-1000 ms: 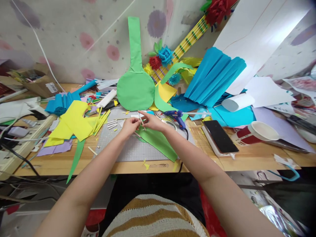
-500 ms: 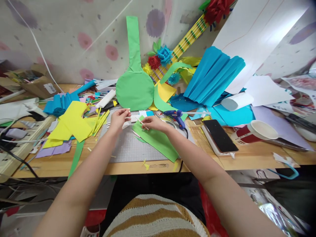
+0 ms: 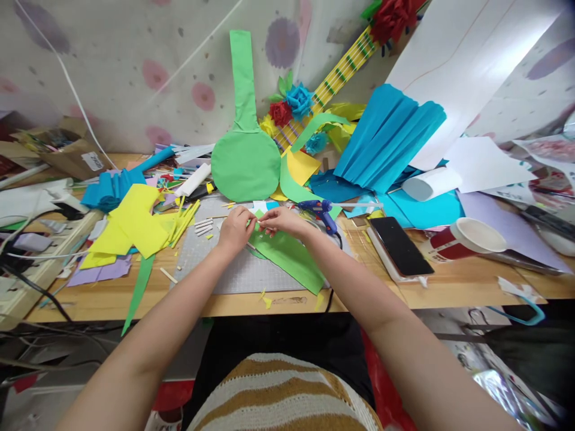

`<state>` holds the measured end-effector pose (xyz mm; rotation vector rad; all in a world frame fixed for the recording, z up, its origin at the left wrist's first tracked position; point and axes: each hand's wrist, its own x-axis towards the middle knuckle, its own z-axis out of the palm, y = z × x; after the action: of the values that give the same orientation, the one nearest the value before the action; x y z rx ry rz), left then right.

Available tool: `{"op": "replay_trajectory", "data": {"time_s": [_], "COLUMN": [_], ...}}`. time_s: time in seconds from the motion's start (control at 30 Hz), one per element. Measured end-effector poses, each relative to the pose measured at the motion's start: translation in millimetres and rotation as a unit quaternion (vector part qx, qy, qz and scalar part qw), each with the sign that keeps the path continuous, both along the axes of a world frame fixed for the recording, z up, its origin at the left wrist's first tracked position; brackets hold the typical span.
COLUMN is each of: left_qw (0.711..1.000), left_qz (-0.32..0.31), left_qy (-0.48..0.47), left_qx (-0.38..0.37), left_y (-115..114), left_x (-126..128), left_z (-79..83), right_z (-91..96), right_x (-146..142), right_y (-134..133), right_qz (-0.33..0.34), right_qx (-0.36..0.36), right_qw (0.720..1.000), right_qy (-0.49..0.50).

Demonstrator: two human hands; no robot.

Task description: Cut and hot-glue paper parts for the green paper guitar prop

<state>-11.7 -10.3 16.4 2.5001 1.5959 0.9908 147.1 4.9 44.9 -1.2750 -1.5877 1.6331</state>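
Observation:
My left hand (image 3: 236, 226) and my right hand (image 3: 281, 220) meet over a grey cutting mat (image 3: 238, 272), fingertips pinched together on a thin white paper stick (image 3: 259, 222) held between them. Just below the hands a green paper strip (image 3: 294, 260) lies slanted across the mat. Small white sticks (image 3: 203, 225) lie on the mat to the left of my left hand. Behind the hands a large green paddle-shaped paper piece (image 3: 246, 161) leans on the wall.
A blue glue gun (image 3: 320, 209) lies right of my hands, then a black phone (image 3: 399, 246) and a tipped red paper cup (image 3: 467, 239). Yellow paper (image 3: 135, 224), blue folded paper (image 3: 386, 140) and white sheets (image 3: 480, 164) cover the wooden table (image 3: 449, 287).
Half a second ago my hands were apart, the left raised with a stick. Now the left hand has come back right and both pinch the stick together.

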Motion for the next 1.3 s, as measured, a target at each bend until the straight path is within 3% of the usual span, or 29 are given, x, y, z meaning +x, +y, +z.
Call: {"op": "replay_trajectory", "data": {"time_s": [0.13,0.2,0.27,0.43,0.6,0.67,0.77,1.1,1.2,1.3], "left_qw": [0.994,0.984,0.973,0.939,0.904,0.906,0.93,0.951,0.942,0.906], "left_qz": [0.11,0.171,0.189,0.09,0.073,0.083,0.107,0.153,0.163,0.128], "left_qy": [0.015,-0.001,-0.039,-0.224,-0.309,-0.307,-0.256,-0.205,-0.239,-0.331], "left_qx": [-0.004,-0.053,-0.129,-0.246,-0.286,-0.281,-0.24,-0.171,-0.171,-0.232], "left_y": [8.4,13.2,15.1,7.7,5.7,6.4,5.9,13.4,16.3,14.8], "left_x": [-11.6,-19.8,-23.9,-8.9,6.1,6.9,6.7,-4.5,-12.2,-10.2], "left_z": [-0.1,0.8,2.6,5.1,-1.2,-2.9,-2.4,0.5,-1.3,-1.4], "right_z": [1.5,2.1,1.9,-3.9,-11.2,-11.7,-10.7,-7.7,-3.6,-0.6], "right_x": [3.5,7.9,11.6,8.8,1.0,0.0,-0.7,6.2,11.7,13.7], "right_y": [-1.3,-1.9,-1.9,0.2,0.3,-0.6,-1.6,-3.3,-5.1,-5.8], "right_qz": [-0.017,-0.014,-0.014,-0.047,-0.042,-0.03,-0.018,0.003,0.01,0.004], "right_qx": [-0.023,-0.023,-0.015,0.022,0.082,0.093,0.086,-0.053,-0.063,-0.06], "right_qw": [1.0,1.0,0.999,0.999,0.994,0.992,0.994,0.995,0.994,0.996], "right_qy": [0.007,0.016,0.025,0.003,-0.064,-0.076,-0.068,0.086,0.086,0.066]}}
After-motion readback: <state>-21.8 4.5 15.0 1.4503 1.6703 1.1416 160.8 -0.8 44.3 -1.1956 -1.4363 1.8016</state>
